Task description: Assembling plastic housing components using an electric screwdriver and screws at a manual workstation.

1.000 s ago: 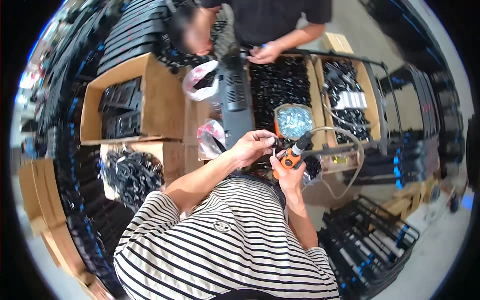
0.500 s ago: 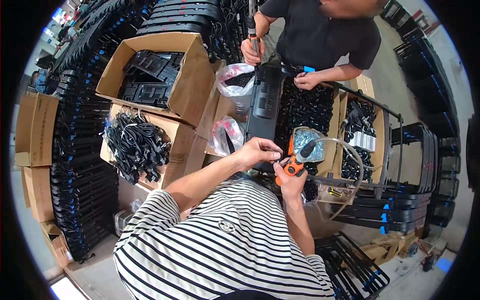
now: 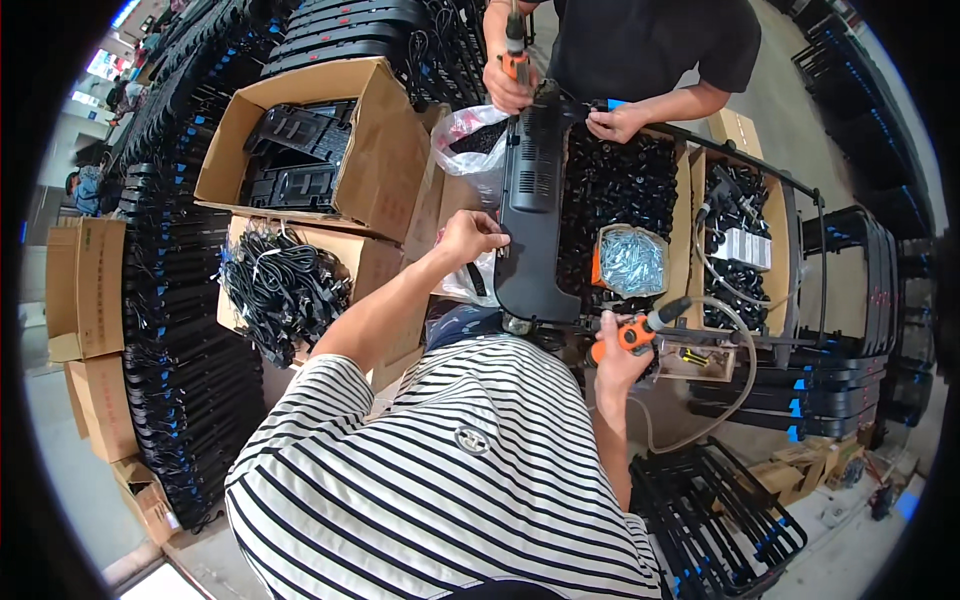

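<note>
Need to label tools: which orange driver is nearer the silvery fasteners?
The driver in the person's right hand, just below the fasteners in view; the co-worker's driver is farther off, toward the top edge.

2 drivers [image 3: 632, 335], 1 panel [image 3: 533, 250], 2 plastic bags [image 3: 474, 163], 1 tub [image 3: 597, 268] of screws [image 3: 632, 262], 1 heap of cables [image 3: 280, 285] and 1 co-worker [image 3: 640, 50] show; screws, cables and black parts [image 3: 620, 190] are too many to count.

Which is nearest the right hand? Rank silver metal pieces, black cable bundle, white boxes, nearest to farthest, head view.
1. Silver metal pieces: just ahead of the right hand.
2. White boxes: ahead and to its right.
3. Black cable bundle: far off on the left.
</note>
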A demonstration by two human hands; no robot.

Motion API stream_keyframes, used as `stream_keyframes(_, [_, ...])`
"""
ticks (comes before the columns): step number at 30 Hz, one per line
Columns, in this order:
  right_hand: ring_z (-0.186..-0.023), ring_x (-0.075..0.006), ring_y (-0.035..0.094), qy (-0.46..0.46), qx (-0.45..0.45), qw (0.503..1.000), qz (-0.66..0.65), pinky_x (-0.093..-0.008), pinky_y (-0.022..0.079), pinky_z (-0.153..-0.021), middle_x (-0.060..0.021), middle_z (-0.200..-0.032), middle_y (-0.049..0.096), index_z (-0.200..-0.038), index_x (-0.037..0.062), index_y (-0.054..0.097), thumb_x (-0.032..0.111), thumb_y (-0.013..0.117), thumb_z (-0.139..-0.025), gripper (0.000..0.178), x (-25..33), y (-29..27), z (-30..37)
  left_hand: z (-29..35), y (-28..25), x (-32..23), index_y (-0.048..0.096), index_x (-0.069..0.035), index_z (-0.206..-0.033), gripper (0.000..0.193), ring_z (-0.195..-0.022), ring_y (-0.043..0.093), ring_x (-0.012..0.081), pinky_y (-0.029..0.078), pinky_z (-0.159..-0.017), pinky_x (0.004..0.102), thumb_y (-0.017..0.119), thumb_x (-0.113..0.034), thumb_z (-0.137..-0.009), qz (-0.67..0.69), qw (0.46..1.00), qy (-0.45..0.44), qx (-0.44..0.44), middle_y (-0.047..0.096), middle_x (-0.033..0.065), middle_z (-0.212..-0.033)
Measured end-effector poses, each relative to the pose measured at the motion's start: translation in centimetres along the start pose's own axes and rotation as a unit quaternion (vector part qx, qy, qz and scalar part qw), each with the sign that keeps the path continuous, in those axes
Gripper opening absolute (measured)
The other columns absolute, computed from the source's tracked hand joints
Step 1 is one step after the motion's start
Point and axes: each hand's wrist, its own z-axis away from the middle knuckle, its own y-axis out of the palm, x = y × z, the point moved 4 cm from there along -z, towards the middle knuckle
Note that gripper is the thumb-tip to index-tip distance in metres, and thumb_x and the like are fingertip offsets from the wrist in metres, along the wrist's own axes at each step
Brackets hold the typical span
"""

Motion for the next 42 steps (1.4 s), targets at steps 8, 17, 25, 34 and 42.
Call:
stream_keyframes(8, [-0.063,-0.0108,0.056,0.009,-0.073,0.997,-0.032,-0.0250,0.048,-0.060,-0.0034,-0.079,0.059,-0.090,0.0026,0.054,0.002,0.071,-0.083,0.018,-2.9,-5.0,0.2,0.2,0.9,0.2,0.071,-0.001,-0.083,0.025,-0.065,0.066,0.0204,0.052,-0.063,0.0335,0.082,-0.019,-0.070,-0.227,0.973,0.024,-0.040,0.069,0.0113,-0.073])
stream_keyframes(17, [-0.061,-0.0124,0.055,0.014,-0.092,0.995,-0.034,-0.0251,0.047,-0.057,-0.0075,-0.080,0.061,-0.093,0.0018,0.054,0.000,0.068,-0.085,0.017,-3.7,-5.4,0.1,3.8,2.0,0.3,0.067,-0.005,-0.102,0.031,-0.074,0.067,0.0305,0.052,-0.067,0.0399,0.072,-0.025,-0.079,-0.319,0.934,0.138,-0.083,0.069,0.0151,-0.082])
stream_keyframes(25, [-0.061,-0.0142,0.056,0.100,-0.158,0.979,-0.085,-0.0280,0.049,-0.056,-0.0093,-0.082,0.063,-0.095,0.0017,0.055,0.004,0.069,-0.085,0.017,-7.7,-7.0,0.2,-0.2,-2.1,-2.1,0.064,-0.007,-0.109,0.031,-0.083,0.065,0.0376,0.052,-0.072,0.0459,0.064,-0.026,-0.084,-0.296,0.925,0.225,-0.084,0.067,0.0207,-0.089])
stream_keyframes(34, [-0.063,-0.0153,0.056,0.177,-0.268,0.940,-0.118,-0.0294,0.050,-0.057,-0.0071,-0.082,0.062,-0.095,0.0048,0.057,0.007,0.070,-0.083,0.017,-10.9,-8.1,3.5,-27.6,-9.5,8.0,0.068,-0.005,-0.091,0.020,-0.087,0.065,0.0402,0.052,-0.082,0.0442,0.060,-0.006,-0.073,-0.282,0.941,0.128,-0.139,0.066,0.0242,-0.093])
stream_keyframes(42, [-0.065,-0.0164,0.056,0.219,-0.357,0.901,-0.115,-0.0287,0.050,-0.058,-0.0057,-0.078,0.059,-0.095,0.0069,0.055,0.007,0.069,-0.083,0.018,-10.9,-6.6,8.0,-33.8,-4.1,10.1,0.070,-0.007,-0.090,0.019,-0.091,0.066,0.0396,0.054,-0.082,0.0444,0.061,-0.013,-0.075,-0.372,0.914,0.142,0.071,0.067,0.0258,-0.098])
